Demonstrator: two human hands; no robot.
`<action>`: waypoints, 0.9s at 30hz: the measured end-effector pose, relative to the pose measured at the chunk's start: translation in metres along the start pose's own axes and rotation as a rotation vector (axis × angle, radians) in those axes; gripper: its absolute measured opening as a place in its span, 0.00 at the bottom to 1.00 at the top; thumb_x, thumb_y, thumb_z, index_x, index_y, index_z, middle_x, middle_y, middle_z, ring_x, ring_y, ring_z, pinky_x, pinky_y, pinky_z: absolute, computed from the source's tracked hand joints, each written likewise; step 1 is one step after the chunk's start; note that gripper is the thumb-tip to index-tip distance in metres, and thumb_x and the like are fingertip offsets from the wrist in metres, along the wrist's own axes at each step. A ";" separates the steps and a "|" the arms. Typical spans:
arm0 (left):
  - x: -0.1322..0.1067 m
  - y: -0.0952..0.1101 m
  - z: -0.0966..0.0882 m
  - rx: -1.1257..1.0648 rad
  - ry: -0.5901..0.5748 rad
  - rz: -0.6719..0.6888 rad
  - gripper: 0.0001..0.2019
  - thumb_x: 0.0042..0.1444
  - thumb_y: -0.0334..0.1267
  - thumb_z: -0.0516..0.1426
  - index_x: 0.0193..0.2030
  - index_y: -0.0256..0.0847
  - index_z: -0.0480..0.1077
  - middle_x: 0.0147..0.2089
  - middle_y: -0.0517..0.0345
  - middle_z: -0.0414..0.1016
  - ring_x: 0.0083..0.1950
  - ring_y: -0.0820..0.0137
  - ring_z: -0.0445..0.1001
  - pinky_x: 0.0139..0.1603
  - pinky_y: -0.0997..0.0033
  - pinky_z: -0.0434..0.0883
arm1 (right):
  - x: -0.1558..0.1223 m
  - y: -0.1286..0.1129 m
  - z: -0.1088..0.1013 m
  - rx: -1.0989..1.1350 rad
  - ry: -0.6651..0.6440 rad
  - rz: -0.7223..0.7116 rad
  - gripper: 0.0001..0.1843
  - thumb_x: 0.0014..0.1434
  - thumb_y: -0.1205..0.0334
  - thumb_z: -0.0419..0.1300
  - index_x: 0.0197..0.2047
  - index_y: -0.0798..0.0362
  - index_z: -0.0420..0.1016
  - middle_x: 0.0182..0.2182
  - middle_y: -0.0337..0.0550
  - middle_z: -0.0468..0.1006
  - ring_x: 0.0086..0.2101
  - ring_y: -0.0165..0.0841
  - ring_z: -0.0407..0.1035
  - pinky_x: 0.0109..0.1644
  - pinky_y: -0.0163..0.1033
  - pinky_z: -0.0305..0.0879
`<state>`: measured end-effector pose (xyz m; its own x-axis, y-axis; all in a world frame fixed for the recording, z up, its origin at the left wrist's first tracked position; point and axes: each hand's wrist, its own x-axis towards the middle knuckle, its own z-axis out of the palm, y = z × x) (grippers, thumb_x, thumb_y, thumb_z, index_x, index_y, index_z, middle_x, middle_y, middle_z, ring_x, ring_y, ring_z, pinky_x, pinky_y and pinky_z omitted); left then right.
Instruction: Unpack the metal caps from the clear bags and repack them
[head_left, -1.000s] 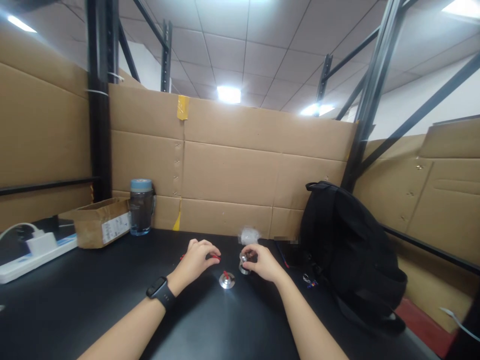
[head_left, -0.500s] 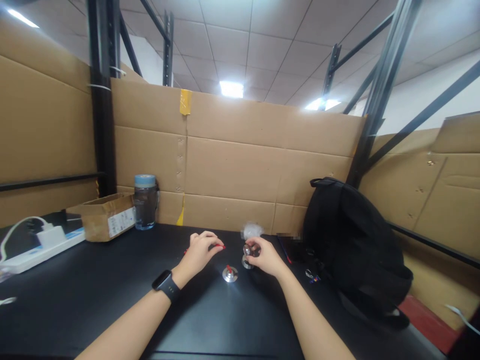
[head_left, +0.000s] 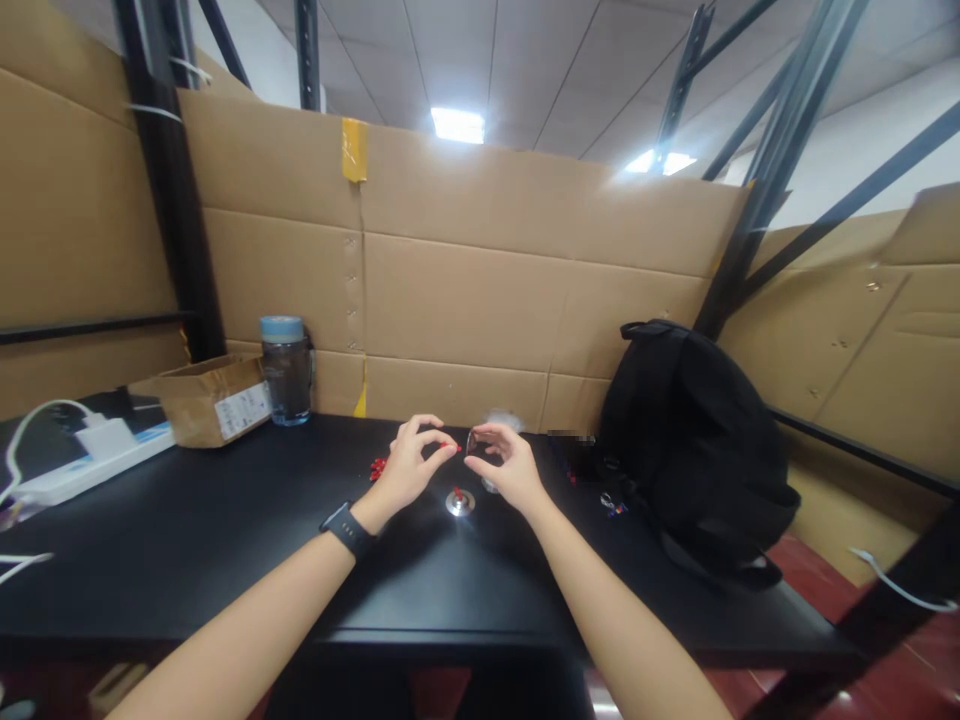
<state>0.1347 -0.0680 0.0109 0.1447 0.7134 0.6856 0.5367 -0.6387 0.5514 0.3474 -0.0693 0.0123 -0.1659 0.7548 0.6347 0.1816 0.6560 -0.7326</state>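
Note:
My left hand (head_left: 409, 465) pinches a small red piece (head_left: 457, 449) between thumb and fingertips. Facing it across a narrow gap, my right hand (head_left: 511, 468) grips a round metal disc (head_left: 470, 443), seen nearly edge-on. On the black table below lies a shiny metal disc (head_left: 460, 503) with a red piece standing at its centre. Another metal disc (head_left: 490, 487) is partly covered by my right hand. A small heap of red pieces (head_left: 377, 468) sits just left of my left hand.
Behind my right hand is a clear plastic bag (head_left: 504, 420). A black backpack (head_left: 694, 450) and a small keyring-like item (head_left: 612, 505) lie to the right. At the left stand a bottle (head_left: 286, 375), a cardboard box (head_left: 199, 415) and a white power strip (head_left: 97, 468). Cardboard (head_left: 457, 290) walls the back.
My right hand has lifted the metal disc and turned it edge-on, bringing it towards my left hand. The left hand has moved slightly right with its red piece. The view has tilted down.

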 end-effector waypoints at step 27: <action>-0.005 0.015 -0.001 0.081 0.026 0.057 0.05 0.63 0.39 0.59 0.38 0.45 0.77 0.53 0.53 0.72 0.59 0.58 0.67 0.61 0.51 0.64 | -0.006 -0.011 0.022 0.051 0.007 0.093 0.20 0.48 0.49 0.74 0.37 0.50 0.75 0.51 0.50 0.82 0.48 0.42 0.77 0.48 0.45 0.72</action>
<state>0.1416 -0.0816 0.0164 0.1558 0.6679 0.7277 0.5937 -0.6521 0.4714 0.3254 -0.0811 0.0115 -0.1440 0.8127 0.5646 0.1468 0.5818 -0.8000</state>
